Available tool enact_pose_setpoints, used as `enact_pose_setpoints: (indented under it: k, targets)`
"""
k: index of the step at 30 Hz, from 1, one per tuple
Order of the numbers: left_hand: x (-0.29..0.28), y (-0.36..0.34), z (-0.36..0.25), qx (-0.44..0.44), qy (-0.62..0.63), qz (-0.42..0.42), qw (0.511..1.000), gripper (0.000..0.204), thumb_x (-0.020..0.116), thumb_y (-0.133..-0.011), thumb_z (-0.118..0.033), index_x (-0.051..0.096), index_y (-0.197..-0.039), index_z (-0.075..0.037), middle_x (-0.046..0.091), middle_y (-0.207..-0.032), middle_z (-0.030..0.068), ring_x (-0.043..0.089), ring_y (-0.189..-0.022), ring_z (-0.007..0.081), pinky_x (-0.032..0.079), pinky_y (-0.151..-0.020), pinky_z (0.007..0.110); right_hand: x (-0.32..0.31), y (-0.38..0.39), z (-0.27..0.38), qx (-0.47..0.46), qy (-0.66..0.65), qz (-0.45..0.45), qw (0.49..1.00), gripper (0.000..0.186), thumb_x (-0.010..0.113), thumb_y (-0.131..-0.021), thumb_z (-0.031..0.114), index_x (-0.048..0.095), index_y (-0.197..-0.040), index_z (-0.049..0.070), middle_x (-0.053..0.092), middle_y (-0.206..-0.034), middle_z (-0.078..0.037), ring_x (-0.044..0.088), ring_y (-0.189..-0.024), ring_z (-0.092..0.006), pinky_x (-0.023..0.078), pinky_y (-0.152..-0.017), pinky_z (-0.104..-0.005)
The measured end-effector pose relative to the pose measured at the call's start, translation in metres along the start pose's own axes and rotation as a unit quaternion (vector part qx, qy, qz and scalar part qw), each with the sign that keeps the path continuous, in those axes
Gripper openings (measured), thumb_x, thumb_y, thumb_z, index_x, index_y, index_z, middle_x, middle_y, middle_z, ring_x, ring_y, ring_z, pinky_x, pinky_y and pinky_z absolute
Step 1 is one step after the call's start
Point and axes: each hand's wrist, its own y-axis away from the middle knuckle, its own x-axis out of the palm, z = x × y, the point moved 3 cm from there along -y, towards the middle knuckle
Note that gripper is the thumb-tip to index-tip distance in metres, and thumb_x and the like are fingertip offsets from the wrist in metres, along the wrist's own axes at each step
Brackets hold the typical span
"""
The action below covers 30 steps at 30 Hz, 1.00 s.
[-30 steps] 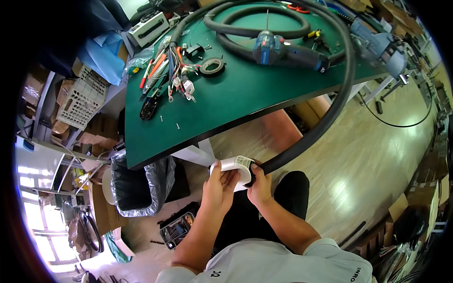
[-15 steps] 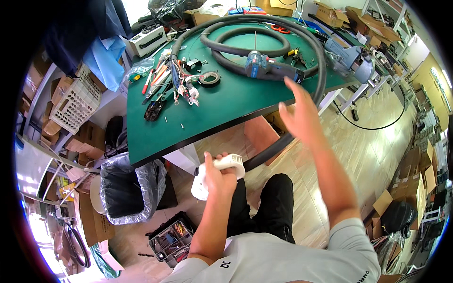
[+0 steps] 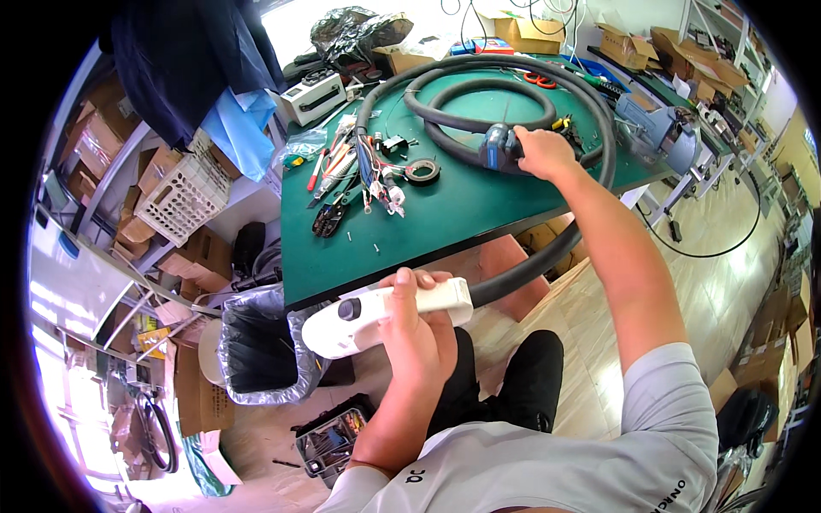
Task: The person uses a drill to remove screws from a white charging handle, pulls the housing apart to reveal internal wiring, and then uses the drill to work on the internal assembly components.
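My left hand (image 3: 417, 329) is wrapped around a white charging gun (image 3: 338, 330), held in front of my knees below the table edge. A dark round button shows on the gun's side, and its rounded nose points left. From its right end a thick black cable (image 3: 522, 280) runs up onto the table and lies in big loops. At the far right of the table, my right hand (image 3: 547, 154) is closed around the handle of a blue cordless drill (image 3: 493, 147), which lies inside the loops. The fingers hide most of that handle. A thin bit points away from me.
Wires (image 3: 369, 167), a roll of black tape (image 3: 422, 173), crimping pliers (image 3: 329, 218) and small screws lie on the green table (image 3: 428, 227). Orange-handled scissors (image 3: 539, 79) sit behind the loops. Below are a lined bin (image 3: 299, 342) and a toolbox (image 3: 333, 440).
My right hand has gone from open in the air to gripping the drill. The white gun has turned in my left hand, showing its side. The whole view has shifted slightly.
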Motion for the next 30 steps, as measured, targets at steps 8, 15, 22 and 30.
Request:
enact_pose_setpoints:
  k: [8,15,22,30]
  targets:
    - [-0.009,-0.025,-0.014,0.012,-0.001,-0.019,1.000,0.013,0.055,-0.096,-0.017,0.048,-0.092,-0.007,0.054,-0.082,0.0049,0.054,-0.086,0.0215,0.045,-0.092,0.043,-0.069,0.173,-0.010,0.015,-0.486,-0.296,0.822,0.051,0.070,-0.077,0.009,0.055,-0.125,0.004,0.068,-0.101,-0.012,0.067,-0.090,-0.0210,0.052,-0.078,-0.0332]
    - [-0.033,-0.036,0.002,-0.012,0.008,-0.039,0.999,0.012,0.053,-0.097,-0.015,0.048,-0.089,-0.006,0.053,-0.079,0.0055,0.055,-0.085,0.0223,0.046,-0.092,0.044,-0.024,0.365,-0.004,-0.028,-0.859,-0.157,0.486,0.088,0.072,-0.076,0.032,0.029,-0.143,-0.003,0.061,-0.111,-0.028,0.063,-0.061,-0.0220,0.052,-0.060,-0.0302]
    - [-0.055,-0.035,0.014,-0.013,-0.032,-0.087,0.996,0.019,0.052,-0.097,-0.017,0.051,-0.083,-0.005,0.057,-0.079,0.0075,0.057,-0.085,0.0247,0.049,-0.088,0.042,0.020,0.383,-0.034,0.098,-0.868,0.059,0.483,0.088,0.076,-0.067,0.028,0.036,-0.137,-0.006,0.063,-0.105,-0.030,0.066,-0.062,-0.0276,0.056,-0.059,-0.0313]
    - [-0.056,-0.030,0.017,-0.020,-0.019,-0.111,0.993,0.020,0.053,-0.098,-0.018,0.051,-0.083,-0.006,0.057,-0.076,0.0055,0.059,-0.085,0.0238,0.050,-0.087,0.043,0.052,0.316,-0.053,0.060,-0.875,0.188,0.441,0.080,0.074,-0.068,0.028,0.039,-0.132,-0.005,0.063,-0.096,-0.024,0.064,-0.060,-0.0238,0.054,-0.056,-0.0295]
